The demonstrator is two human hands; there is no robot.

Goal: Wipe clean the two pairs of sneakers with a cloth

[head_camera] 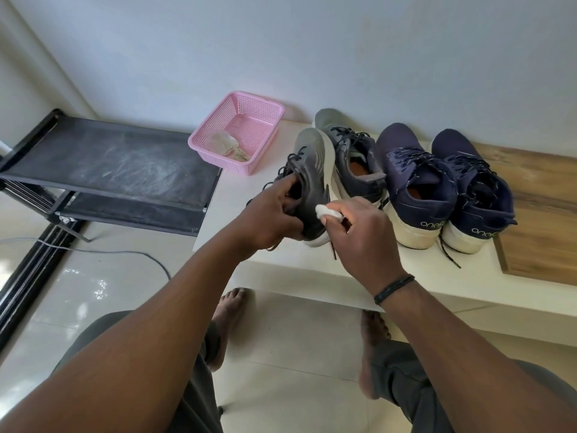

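Note:
My left hand (272,217) grips a grey sneaker (312,170) by its opening and holds it tilted on its side over the white ledge (274,267). My right hand (359,232) pinches a small white cloth (326,211) against the sneaker's side near the heel. The second grey sneaker (352,157) stands just behind it. Two navy sneakers (412,182) (471,189) with white soles stand in a row to the right, heels toward me.
A pink plastic basket (249,101) with a crumpled rag in it sits at the ledge's back left. A black shoe rack (109,164) stands to the left. A wooden panel (543,214) covers the ledge's right part. My bare feet rest on the tiled floor below.

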